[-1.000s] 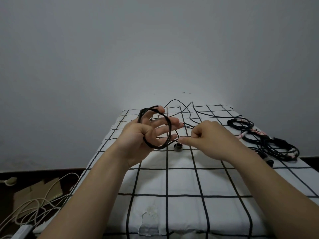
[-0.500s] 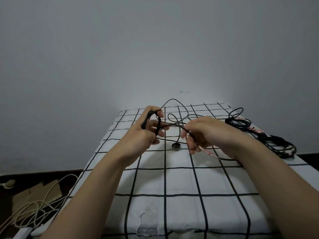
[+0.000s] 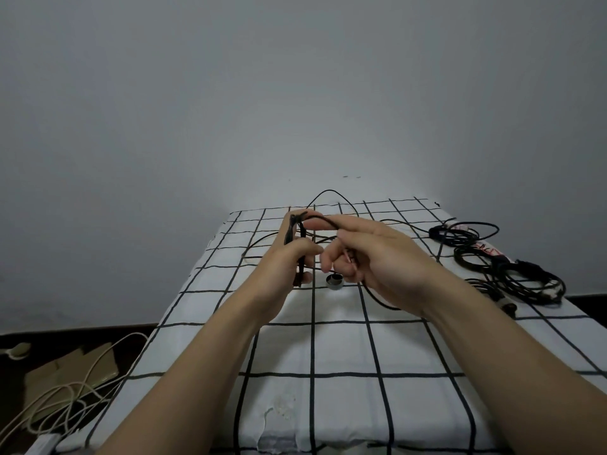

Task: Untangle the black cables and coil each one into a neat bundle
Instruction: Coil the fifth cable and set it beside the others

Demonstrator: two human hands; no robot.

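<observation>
**A:** What lies off to the left of the left hand?

**B:** Down on the floor, well apart from it, pale cords [image 3: 65, 399] trail over flat cardboard [image 3: 75, 372].

**A:** And the left hand itself?

**B:** The left hand [image 3: 279, 267] is raised over the checked cloth [image 3: 328, 349]. Its fingers and thumb are curled round a small coil of black cable [image 3: 297, 238], which stands upright and edge-on in the grip.

**A:** Anything between the two hands?

**B:** Just below the gap between them, a small round metal piece [image 3: 334, 281] rests on the cloth.

**A:** The right hand?

**B:** The right hand [image 3: 377, 257] is just beside the left. Its forefinger reaches across to the top of the coil, and the other fingers are curled round a loose strand [image 3: 377, 295] that hangs out beneath the palm. The strand seems to be the tail of the same cable, though the fingers hide the join.

**A:** And further right?

**B:** Well apart from the right hand, near the cloth's edge, sit the dark cable bundles. There is a far bundle [image 3: 466, 233] and, closer to the wrist, a near bundle [image 3: 525, 280]
</observation>
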